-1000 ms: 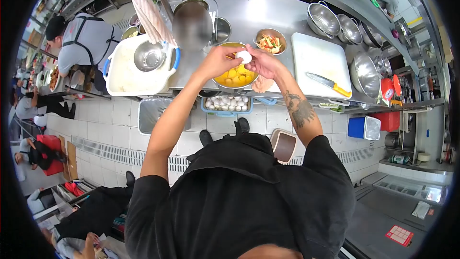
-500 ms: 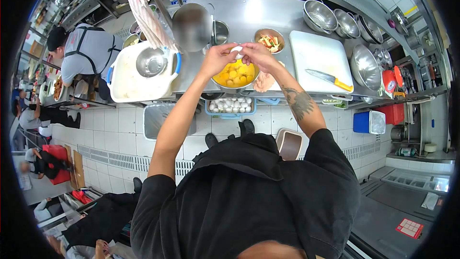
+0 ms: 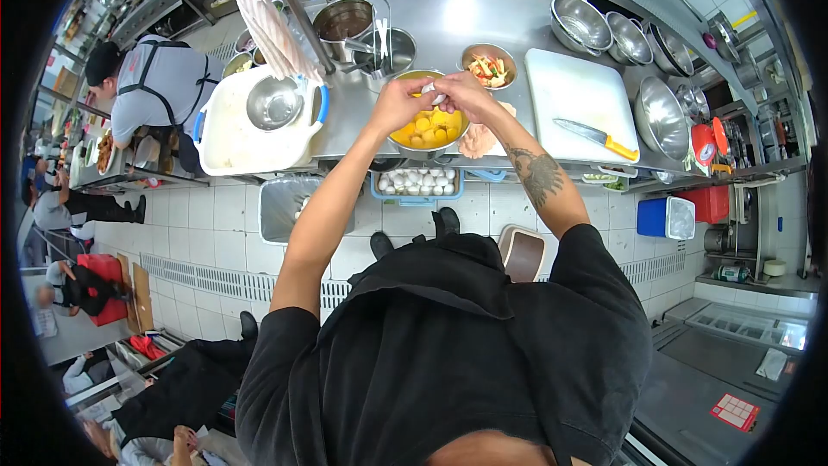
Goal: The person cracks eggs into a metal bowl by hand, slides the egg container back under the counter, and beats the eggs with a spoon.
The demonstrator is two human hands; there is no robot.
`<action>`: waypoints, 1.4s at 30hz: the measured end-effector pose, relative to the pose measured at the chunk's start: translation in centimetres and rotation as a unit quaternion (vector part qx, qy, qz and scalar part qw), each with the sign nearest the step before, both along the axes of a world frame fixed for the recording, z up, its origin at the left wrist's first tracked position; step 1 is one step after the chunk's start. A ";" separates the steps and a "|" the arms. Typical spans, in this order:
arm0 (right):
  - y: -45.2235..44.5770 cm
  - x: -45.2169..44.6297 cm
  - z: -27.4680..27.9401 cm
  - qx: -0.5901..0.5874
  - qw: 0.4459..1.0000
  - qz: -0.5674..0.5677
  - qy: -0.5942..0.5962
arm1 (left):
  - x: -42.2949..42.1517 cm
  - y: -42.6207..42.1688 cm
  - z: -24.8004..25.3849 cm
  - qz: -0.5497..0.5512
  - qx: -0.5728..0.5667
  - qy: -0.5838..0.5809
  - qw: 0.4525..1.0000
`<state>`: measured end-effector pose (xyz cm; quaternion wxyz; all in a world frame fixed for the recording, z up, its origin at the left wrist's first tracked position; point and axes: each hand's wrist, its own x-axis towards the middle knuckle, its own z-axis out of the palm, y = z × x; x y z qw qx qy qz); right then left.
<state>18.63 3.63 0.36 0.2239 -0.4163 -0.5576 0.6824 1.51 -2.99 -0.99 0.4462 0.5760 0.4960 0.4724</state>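
Both my hands meet over a metal bowl (image 3: 395,140) holding several yellow egg yolks (image 3: 424,128). A white egg (image 3: 433,93) is pinched between my fingertips, mostly covered by them, so I cannot tell how far its shell is broken. On its left side my left hand (image 3: 401,105) is closed on it. My right hand (image 3: 467,95) grips it from the other side. Below the counter, a blue crate (image 3: 417,201) holds several white eggs (image 3: 418,180).
Right of the bowl are pale minced meat (image 3: 476,145), a bowl of cut vegetables (image 3: 488,67) and a white cutting board (image 3: 573,78) with a knife (image 3: 595,138). Pots (image 3: 343,22) and a white tub (image 3: 226,138) stand left. A co-worker (image 3: 164,82) bends over farther left.
The egg shows less white between my fingers than before. Both hands stay above the bowl, and the whole view has shifted slightly.
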 end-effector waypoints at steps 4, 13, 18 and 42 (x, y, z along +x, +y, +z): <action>-0.2 -0.3 0.0 0.007 1.000 -0.001 -0.026 | 0.0 -0.6 1.0 -0.005 -0.054 0.031 0.998; 0.1 -0.8 -0.1 0.031 0.998 0.031 -0.045 | -0.1 -0.5 0.1 0.009 -0.085 0.003 0.996; 0.3 -1.1 -0.1 0.045 0.997 0.056 -0.035 | -0.6 -0.1 -0.8 0.007 -0.095 -0.033 0.995; -0.1 -0.9 2.2 0.566 0.775 0.135 -0.247 | -3.0 -0.7 2.0 -0.003 0.238 0.383 0.893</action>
